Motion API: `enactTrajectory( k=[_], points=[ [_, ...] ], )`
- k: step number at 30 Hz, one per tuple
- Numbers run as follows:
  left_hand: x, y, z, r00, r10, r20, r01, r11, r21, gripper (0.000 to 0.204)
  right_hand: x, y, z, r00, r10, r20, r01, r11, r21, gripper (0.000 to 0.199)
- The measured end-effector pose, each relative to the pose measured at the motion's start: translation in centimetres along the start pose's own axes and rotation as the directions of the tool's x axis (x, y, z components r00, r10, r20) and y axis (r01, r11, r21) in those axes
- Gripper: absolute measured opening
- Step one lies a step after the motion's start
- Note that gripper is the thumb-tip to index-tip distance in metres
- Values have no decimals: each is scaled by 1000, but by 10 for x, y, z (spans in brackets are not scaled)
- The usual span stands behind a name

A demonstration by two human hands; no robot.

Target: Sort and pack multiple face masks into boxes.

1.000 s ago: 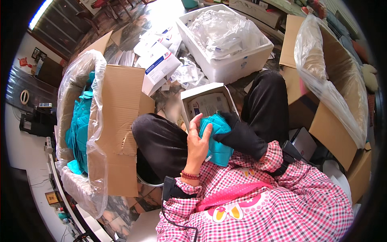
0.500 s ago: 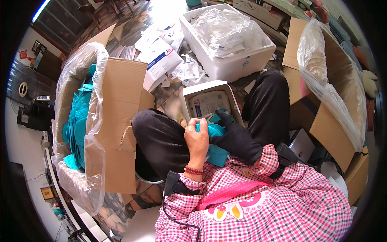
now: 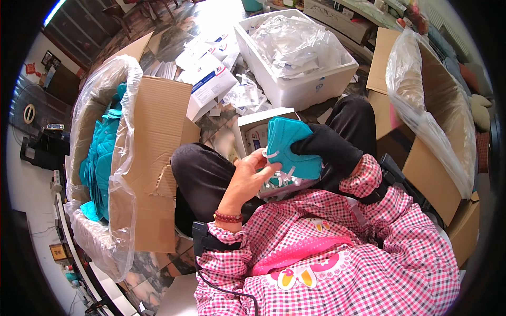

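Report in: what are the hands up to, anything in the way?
Right hand, black-gloved, gripping teal face masks. Left hand, bare, at masks' lower edge. Masks partly blocking view of white carton.

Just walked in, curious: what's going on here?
The person's black-gloved right hand grips a stack of teal folded face masks near an open white box. The bare left hand touches the stack's left edge. More teal masks lie in the plastic-lined carton at left; clear plastic packaging is heaped in a foam box ahead.
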State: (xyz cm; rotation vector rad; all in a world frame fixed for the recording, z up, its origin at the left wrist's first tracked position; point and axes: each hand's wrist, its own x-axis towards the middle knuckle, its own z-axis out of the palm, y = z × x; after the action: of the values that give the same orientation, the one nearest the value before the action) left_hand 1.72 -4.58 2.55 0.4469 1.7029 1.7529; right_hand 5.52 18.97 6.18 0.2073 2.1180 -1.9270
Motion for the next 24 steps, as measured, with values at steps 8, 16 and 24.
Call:
enactTrajectory(
  k=[8,16,24],
  points=[
    [-4,22,16,995,-45,89,41,998,42,45,1,1,-7,972,108,207,-136,983,126,41],
    [-5,27,19,938,307,-162,-273,941,201,55,-5,-13,-17,977,135,167,-185,924,334,37],
    [0,8,23,893,407,-192,-365,904,222,39,-4,-2,-8,969,156,191,-213,919,331,38]
  ],
)
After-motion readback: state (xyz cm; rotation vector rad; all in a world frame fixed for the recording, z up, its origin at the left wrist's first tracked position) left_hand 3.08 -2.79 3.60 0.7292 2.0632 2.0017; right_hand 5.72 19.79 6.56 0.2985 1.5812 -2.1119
